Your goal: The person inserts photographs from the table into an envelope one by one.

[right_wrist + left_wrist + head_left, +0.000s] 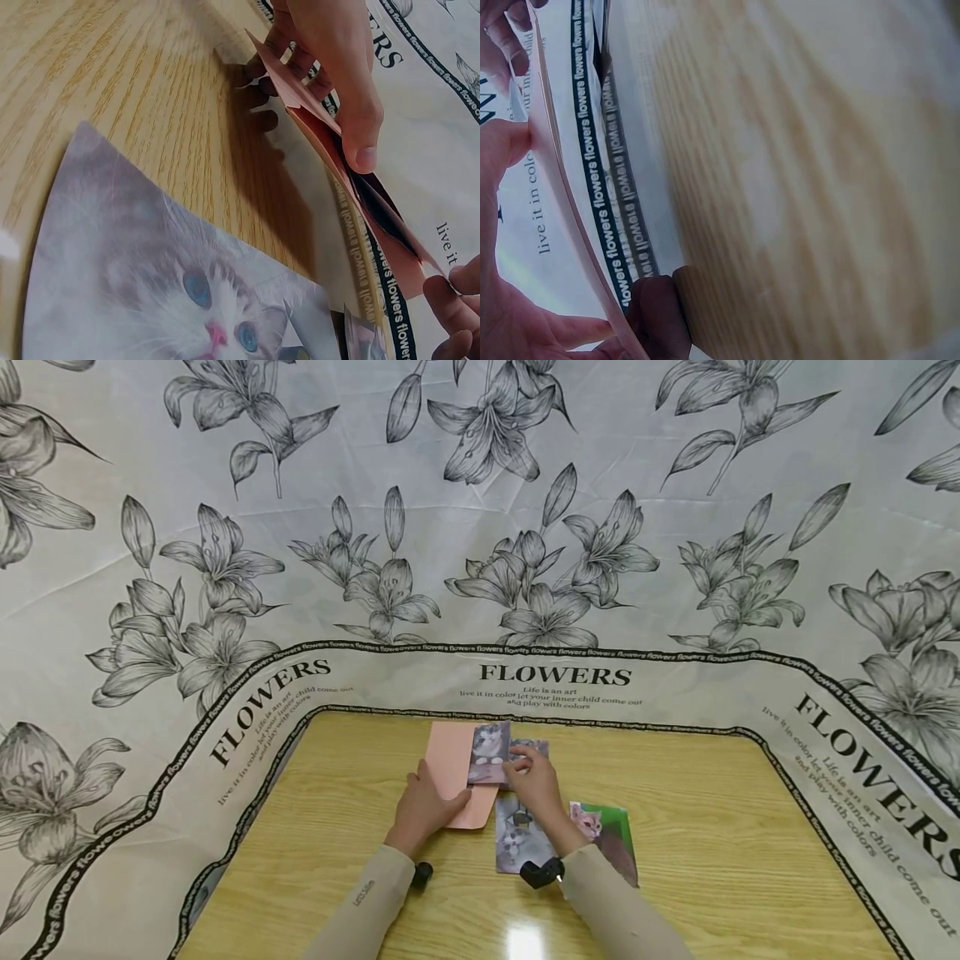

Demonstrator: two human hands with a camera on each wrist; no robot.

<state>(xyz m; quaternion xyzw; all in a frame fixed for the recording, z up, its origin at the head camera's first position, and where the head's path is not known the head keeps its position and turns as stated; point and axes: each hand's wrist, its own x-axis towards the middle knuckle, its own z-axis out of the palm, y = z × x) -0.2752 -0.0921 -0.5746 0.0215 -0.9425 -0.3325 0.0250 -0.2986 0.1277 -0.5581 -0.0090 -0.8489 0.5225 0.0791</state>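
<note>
My left hand (423, 806) grips a pink envelope (450, 756), raised off the wooden table, with the thumb near its opening. In the left wrist view the envelope (562, 180) appears nearly edge-on, fingers on its far side. A cat picture card (489, 756) lies at the envelope's open side. Between thumb and fingers, my right hand (536, 781) pinches the card's right edge. From the right wrist, part of the card (382, 217) is seen inside the envelope's opening; how deep it reaches is hidden. The right fingertips (446, 300) show at that view's edge.
On the table (712, 827), a white kitten picture (517, 847) lies below the right hand. Beside it is a cat picture with a green background (618, 822), and another picture (538, 747) lies behind the right hand. A flower-printed cloth (555, 685) borders the table.
</note>
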